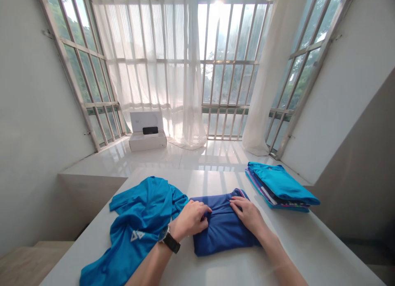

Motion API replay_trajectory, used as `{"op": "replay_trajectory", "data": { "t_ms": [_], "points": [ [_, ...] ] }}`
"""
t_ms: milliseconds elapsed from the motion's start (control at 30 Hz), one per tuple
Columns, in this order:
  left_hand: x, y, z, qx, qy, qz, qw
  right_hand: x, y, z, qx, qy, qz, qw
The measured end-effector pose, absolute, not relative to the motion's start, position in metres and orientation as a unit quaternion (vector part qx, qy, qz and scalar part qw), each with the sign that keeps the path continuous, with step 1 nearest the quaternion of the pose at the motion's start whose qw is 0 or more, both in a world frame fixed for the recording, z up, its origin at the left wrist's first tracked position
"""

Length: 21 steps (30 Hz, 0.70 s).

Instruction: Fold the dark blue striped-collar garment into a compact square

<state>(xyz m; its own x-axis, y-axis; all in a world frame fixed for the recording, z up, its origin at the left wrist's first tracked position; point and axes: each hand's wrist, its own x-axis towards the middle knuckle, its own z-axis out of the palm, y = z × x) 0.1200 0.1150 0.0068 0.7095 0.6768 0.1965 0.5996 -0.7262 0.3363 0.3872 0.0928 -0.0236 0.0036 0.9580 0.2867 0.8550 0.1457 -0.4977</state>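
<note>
While sunlight poured through the barred window (216, 59) and its sheer curtains (173, 72), a long white table (308, 245) ran forward from the camera and carried all the clothing. Largest on it was a bright blue shirt (135, 228), lying loose and rumpled on the left side, with a small white emblem showing near its lower part. Next in size was the dark blue garment (222, 232), folded into a compact rectangle at the middle of the near table, its cloth smooth apart from a crease running across the upper part. On the right, well apart from it, a stack of folded clothes (282, 187) sat with a bright blue piece on top and striped edges showing beneath. Beyond the table, on the glossy floor by the window, an open white box (147, 136) held a small dark object; what it was could not be told. The left hand (189, 220), a dark watch at its wrist, pinched the crease with fingers bent together on the cloth. The right hand (247, 214) lay flat on the garment's upper right, fingers extended and close together.
</note>
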Motion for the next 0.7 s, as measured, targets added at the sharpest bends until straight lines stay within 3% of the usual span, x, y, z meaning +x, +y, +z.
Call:
{"op": "replay_trajectory", "data": {
  "t_ms": [167,267,367,467,600,700],
  "points": [
    [0.114,0.079,0.025,0.917,0.377,0.103,0.074,0.370,0.049,-0.015,-0.633,-0.711,0.101,0.289],
    [0.126,0.044,0.029,0.917,0.373,0.133,0.040,0.358,0.025,-0.019,-0.643,-0.702,0.099,0.288],
    [0.145,0.013,0.009,0.928,0.302,0.193,0.100,0.350,0.011,-0.019,-0.645,-0.700,0.111,0.286],
    [0.160,-0.005,-0.028,0.932,0.289,0.178,0.128,0.350,-0.004,-0.012,-0.629,-0.704,0.138,0.300],
    [0.163,-0.012,-0.062,0.930,0.292,0.171,0.146,0.372,-0.047,-0.017,-0.628,-0.651,0.141,0.403],
    [0.157,-0.012,-0.059,0.926,0.297,0.146,0.183,0.392,-0.094,-0.041,-0.707,-0.492,0.123,0.493]
  ]
}}
